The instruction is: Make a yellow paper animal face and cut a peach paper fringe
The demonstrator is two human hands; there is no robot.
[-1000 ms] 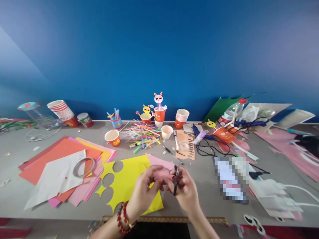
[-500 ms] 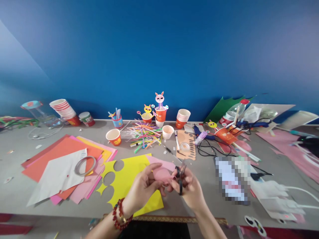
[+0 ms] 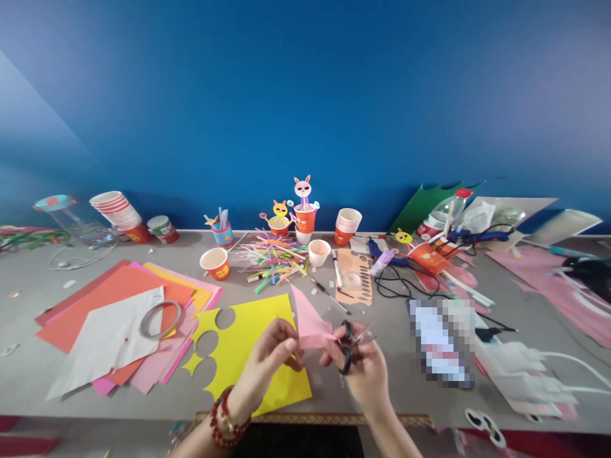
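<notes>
My right hand (image 3: 367,366) is closed around black-handled scissors (image 3: 347,346), whose blades lie back across the fingers, pointing right. Its thumb and a finger also pinch one corner of a piece of pink paper (image 3: 312,321). The paper stands up with a pointed top. Beside the paper's left edge is my left hand (image 3: 272,350), its fingers loosely bent and apart; whether the tips touch the paper is hard to see. A red bead bracelet (image 3: 222,420) circles the left wrist. Beneath that hand lies a yellow sheet (image 3: 248,324) with round holes cut from its left side.
Coloured sheets (image 3: 119,286) with a tape roll (image 3: 161,319) lie at left. A heap of straws (image 3: 274,257), paper cups (image 3: 216,263) and a cup figure (image 3: 305,219) stand behind. Right are a glue gun (image 3: 382,251), a glue stick (image 3: 382,262) and a phone-like blurred object (image 3: 442,343).
The pink paper has turned upright between the hands. My left hand's fingers have loosened and drawn slightly left. The scissors have rotated in my right hand, blades now pointing right.
</notes>
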